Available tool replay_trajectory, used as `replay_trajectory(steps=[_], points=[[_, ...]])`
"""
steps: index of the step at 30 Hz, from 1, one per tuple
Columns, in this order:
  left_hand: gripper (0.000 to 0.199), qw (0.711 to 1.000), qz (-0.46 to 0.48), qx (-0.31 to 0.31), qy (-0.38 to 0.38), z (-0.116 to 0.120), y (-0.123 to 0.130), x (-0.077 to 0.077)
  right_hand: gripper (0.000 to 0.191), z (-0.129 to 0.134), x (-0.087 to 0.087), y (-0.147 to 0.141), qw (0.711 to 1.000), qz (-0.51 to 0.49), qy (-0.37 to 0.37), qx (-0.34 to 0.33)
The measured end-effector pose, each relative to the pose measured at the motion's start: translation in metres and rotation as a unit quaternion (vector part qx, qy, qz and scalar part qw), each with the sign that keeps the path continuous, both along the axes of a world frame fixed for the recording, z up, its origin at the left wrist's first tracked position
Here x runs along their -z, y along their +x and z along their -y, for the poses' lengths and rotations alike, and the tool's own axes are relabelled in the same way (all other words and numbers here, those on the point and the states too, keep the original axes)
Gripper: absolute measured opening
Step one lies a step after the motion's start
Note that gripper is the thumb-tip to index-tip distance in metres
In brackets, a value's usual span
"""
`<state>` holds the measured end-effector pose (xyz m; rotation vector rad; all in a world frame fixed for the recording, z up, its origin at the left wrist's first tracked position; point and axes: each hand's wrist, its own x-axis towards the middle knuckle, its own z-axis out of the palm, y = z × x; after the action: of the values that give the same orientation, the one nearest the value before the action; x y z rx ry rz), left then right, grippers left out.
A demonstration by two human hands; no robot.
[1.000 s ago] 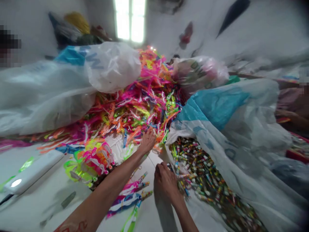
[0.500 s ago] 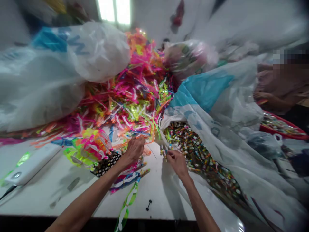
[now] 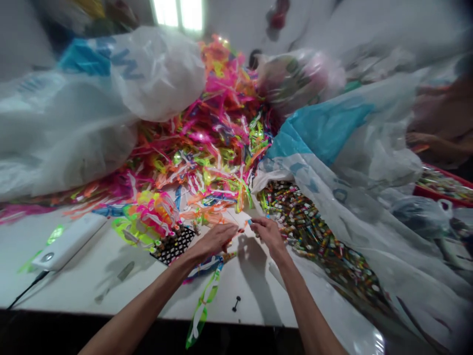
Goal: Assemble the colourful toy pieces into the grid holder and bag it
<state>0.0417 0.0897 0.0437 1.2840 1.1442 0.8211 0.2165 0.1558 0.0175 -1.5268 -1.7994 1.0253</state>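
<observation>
Over the white table (image 3: pixel 148 291), my left hand (image 3: pixel 216 237) has its fingers closed, with a bit of orange showing at the tips; most of what it grips is hidden. Close to its right, my right hand (image 3: pixel 269 233) pinches a small piece with a blue end (image 3: pixel 250 222). The two sets of fingertips are only slightly apart. Below my left hand lie strips of coloured plastic with white bands, one green strip (image 3: pixel 203 308) hanging over the table edge. Right of my right hand, many small multicoloured cylindrical pieces (image 3: pixel 314 222) spill from a clear plastic bag (image 3: pixel 354 217).
A tall heap of bright plastic strips (image 3: pixel 221 123) fills the back, beside a bulging white bag (image 3: pixel 158 79). A black-and-white patterned item (image 3: pixel 173 246), a white device (image 3: pixel 70 241) with a cable and a small black object (image 3: pixel 236 303) lie on the table. Another person (image 3: pixel 443 123) is at far right.
My right hand has left the edge of the small pieces and moved toward my left hand, carrying the blue-ended piece. My left hand has lowered slightly. The view has shifted a little.
</observation>
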Motion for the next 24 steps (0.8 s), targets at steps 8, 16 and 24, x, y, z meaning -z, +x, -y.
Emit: replay_trajectory(steps=[8, 16, 24], points=[[0.036, 0.997, 0.054, 0.054, 0.026, 0.025, 0.026, 0.009, 0.029, 0.061, -0.027, 0.006, 0.936, -0.314, -0.158, 0.009], [0.024, 0.980, 0.181, 0.007, -0.082, 0.036, 0.028, 0.005, 0.029, 0.076, -0.022, 0.014, 0.926, -0.345, -0.143, 0.049], [0.024, 0.978, 0.136, 0.118, -0.109, 0.045, 0.018, -0.008, 0.021, 0.078, -0.037, 0.029, 0.922, -0.315, -0.212, -0.075]])
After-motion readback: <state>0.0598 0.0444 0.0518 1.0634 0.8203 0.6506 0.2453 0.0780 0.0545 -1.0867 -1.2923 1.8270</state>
